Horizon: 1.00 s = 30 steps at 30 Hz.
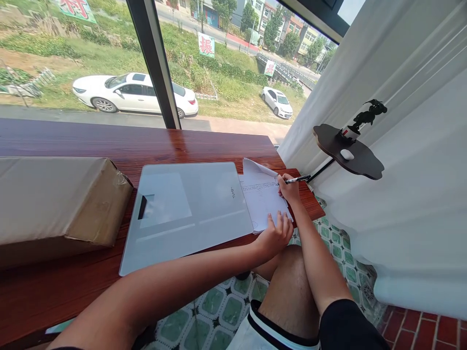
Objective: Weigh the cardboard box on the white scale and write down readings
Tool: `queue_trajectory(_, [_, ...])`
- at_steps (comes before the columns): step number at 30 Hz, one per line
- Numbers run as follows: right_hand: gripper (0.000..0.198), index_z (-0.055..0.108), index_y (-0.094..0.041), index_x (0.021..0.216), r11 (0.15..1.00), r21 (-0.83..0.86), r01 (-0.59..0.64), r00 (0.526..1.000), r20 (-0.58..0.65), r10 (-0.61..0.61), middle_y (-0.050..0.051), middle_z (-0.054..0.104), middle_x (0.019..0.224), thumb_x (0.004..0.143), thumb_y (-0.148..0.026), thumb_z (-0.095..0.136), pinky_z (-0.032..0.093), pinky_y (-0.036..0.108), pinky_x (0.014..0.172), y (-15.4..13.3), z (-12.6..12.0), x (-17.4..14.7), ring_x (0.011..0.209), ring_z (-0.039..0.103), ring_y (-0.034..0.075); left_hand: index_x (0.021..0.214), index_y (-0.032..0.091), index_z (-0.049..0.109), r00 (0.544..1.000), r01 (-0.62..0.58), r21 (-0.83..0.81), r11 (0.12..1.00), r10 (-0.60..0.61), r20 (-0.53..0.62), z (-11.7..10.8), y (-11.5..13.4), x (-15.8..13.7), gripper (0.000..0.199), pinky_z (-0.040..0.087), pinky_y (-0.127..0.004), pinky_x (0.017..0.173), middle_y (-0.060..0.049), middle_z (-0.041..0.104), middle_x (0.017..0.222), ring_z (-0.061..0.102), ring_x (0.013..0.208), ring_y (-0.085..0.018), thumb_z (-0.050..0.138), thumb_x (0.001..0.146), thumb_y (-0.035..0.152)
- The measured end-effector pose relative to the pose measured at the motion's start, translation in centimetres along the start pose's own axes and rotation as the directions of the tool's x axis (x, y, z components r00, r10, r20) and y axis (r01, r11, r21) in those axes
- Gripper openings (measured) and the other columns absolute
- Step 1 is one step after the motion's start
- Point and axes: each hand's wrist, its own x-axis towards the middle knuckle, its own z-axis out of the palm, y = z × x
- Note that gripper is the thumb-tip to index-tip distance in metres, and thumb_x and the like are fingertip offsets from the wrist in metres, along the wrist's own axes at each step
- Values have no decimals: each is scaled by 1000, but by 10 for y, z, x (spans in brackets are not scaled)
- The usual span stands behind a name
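1. While the right hand (289, 190) curls closed round a pen (299, 179) jutting rightward, the left hand (275, 236) rests loosely spread on the spiral notebook (263, 200), grasping nothing.
2. The notebook lies on the bench (219, 146), binding (260, 186) just left of the right hand.

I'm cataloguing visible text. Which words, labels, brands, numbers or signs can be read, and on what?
"村": left white roadside sign, red character, cut by the frame.
"振": middle white roadside sign.
"兴", probably: right white roadside sign.
Too small to read: lettering on flat pale-grey rectangular panel.
Too small: writing on white spiral-bound notebook.
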Motion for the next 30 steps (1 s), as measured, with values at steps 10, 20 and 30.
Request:
queue_trajectory(10, [30,38,-27,69,999,-34,-12,1000,1,12,-4,44,48,93,-44,45,38,28,45,-2,-1,0,42,46,15,138,5,59,1000,8,-44,999,-7,29,-3,-2,-1,45,63,-52,89,-26,61,141,64,127,-36,33,102,13])
queue_trajectory(20, [31,38,-26,67,999,-35,-28,1000,-1,28,-5,45,49,92,-43,46,36,26,43,5,2,5,43,47,13,138,4,59,1000,3,-23,1000,-3,16,0,0,0,46,64,-52,88,-25,62,140,65,125,-36,31,103,13])
queue_trajectory(30, [29,38,-26,68,999,9,-45,999,-23,45,-5,44,46,93,-40,45,37,26,41,4,2,3,40,47,13,137,4,60,1000,-4,-15,1000,4,19,-1,0,0,46,64,-52,87,-26,62,140,65,126,-37,31,103,13])
